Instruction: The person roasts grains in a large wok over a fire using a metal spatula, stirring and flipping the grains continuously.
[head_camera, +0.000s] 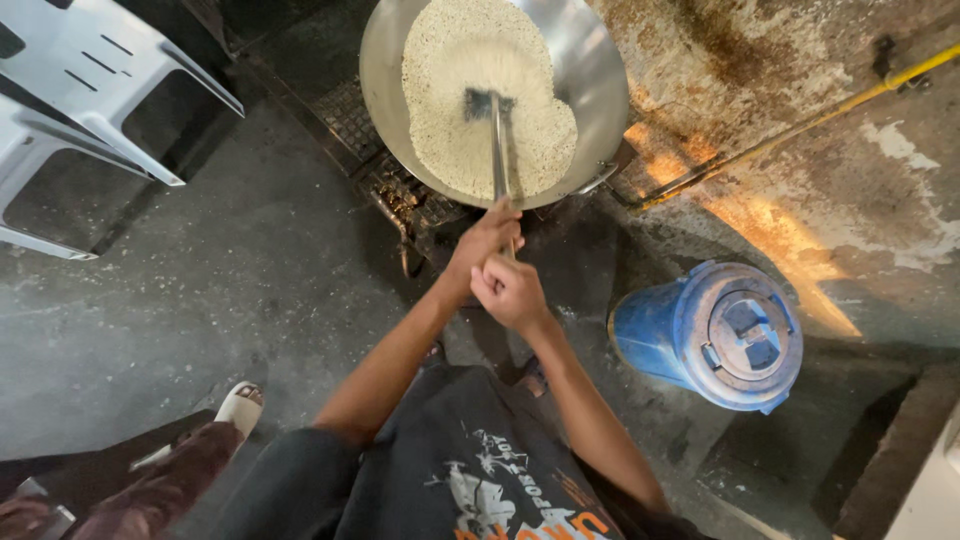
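No packages, labels, signs or screens show anywhere in this view.

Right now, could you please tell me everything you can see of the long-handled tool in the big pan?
The spatula is a long, straight tool of grey metal with a small flat dark blade. The blade rests on the heap of pale grains in the wide steel wok, near its middle. The handle slants back over the wok's near rim to the person. The left hand grips it higher, and the right hand grips its end.
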